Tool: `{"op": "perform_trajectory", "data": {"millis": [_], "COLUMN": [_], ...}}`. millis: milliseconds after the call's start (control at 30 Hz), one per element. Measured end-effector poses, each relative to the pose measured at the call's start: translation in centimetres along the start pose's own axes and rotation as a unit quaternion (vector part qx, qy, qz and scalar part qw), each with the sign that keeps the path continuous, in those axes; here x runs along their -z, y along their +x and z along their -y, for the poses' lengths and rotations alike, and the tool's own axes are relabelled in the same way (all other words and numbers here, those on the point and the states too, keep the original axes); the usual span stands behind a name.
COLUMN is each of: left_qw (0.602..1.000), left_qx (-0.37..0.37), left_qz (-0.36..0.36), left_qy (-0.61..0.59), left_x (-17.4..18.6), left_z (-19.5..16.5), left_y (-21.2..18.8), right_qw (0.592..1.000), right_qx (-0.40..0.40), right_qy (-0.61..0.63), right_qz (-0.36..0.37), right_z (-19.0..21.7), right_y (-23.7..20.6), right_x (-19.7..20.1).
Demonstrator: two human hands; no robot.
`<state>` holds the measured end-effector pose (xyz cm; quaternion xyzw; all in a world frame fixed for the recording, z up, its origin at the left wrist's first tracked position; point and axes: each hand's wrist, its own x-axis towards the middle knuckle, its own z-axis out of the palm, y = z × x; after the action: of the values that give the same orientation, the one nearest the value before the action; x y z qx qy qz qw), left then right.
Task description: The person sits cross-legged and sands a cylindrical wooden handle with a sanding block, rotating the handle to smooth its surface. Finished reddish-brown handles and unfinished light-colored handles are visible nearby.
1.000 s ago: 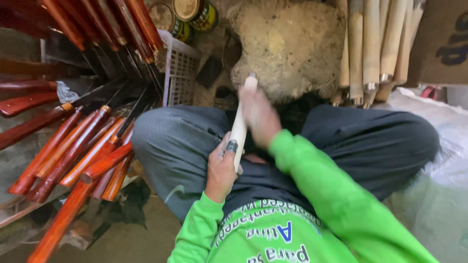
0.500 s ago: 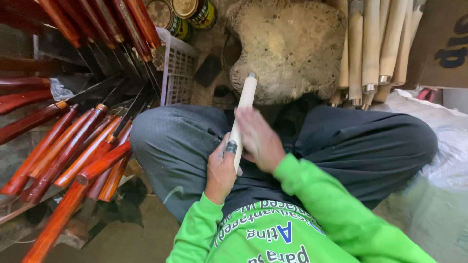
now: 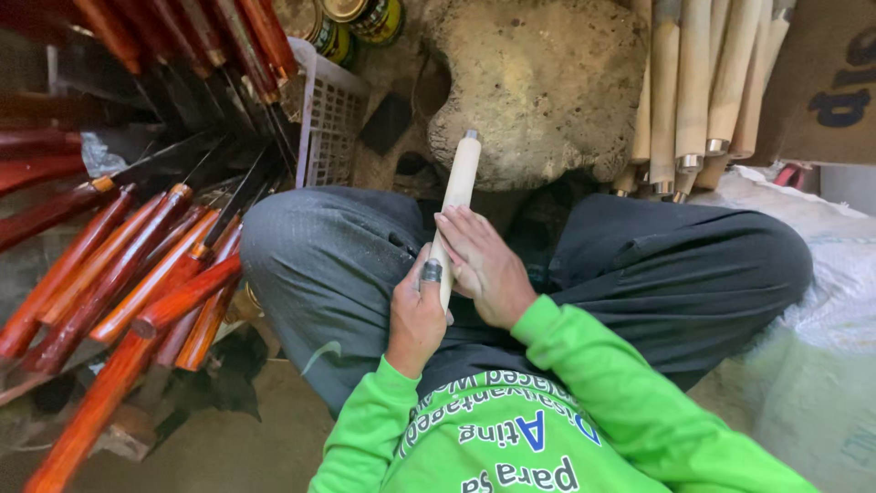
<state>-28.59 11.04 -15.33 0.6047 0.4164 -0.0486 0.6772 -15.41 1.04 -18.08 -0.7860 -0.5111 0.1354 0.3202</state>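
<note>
The lower end of a pale, unvarnished round wooden handle (image 3: 455, 196) with a small metal ferrule at its far tip is gripped by the curled fingers (image 3: 429, 274) of the left hand (image 3: 416, 315), whose thumb, wearing a dark band, is pressed against the wood. The fingers of the right hand (image 3: 484, 265) are laid close together and nearly straight along the right side of the same handle, just above the left thumb, so that the wood is touched by both hands. The handle is held tilted, its free end pointing up and away from the fingertips, over the gap between two knees clothed in grey trousers (image 3: 328, 265). Bright green long sleeves (image 3: 584, 365) with printed lettering are seen below the wrists. Beyond the handle's tip a large, rough, pale stone block (image 3: 547, 82) is found. To the upper right of the fingers, a row of similar pale wooden handles with metal collars (image 3: 693, 82) is leaned upright. To the left of the fingers, a white perforated plastic basket (image 3: 330, 119) stands, and farther left many red-brown varnished wooden handles with dark metal blades (image 3: 137, 274) are piled. Two metal tins (image 3: 351, 23) are visible above the basket, and a white woven sack (image 3: 821, 301) lies at the far right.
</note>
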Motion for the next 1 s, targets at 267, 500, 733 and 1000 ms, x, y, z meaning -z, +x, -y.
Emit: {"op": "perform_trajectory", "data": {"millis": [267,500,733,1000], "left_qw": [0.999,0.989,0.989,0.991], "left_qx": [0.039,-0.076,-0.082,-0.093], "left_qz": [-0.024,-0.038,-0.049,-0.035], "left_qy": [0.028,0.123,0.112,0.093], "left_x": [-0.1,-0.3,-0.4,-0.1], "left_z": [1.1,2.1,1.2,1.2], "left_y": [0.2,0.1,0.2,-0.1], "right_qw": [0.993,0.998,0.994,0.992], "right_qx": [-0.082,-0.034,-0.023,-0.111], "right_qy": [0.005,-0.055,-0.061,0.003], "right_qz": [-0.089,-0.008,-0.087,-0.056], "right_z": [-1.9,-1.2,-2.1,-2.3], "right_y": [2.6,1.1,2.2,2.7], "right_x": [0.5,0.2,0.3,0.2]}}
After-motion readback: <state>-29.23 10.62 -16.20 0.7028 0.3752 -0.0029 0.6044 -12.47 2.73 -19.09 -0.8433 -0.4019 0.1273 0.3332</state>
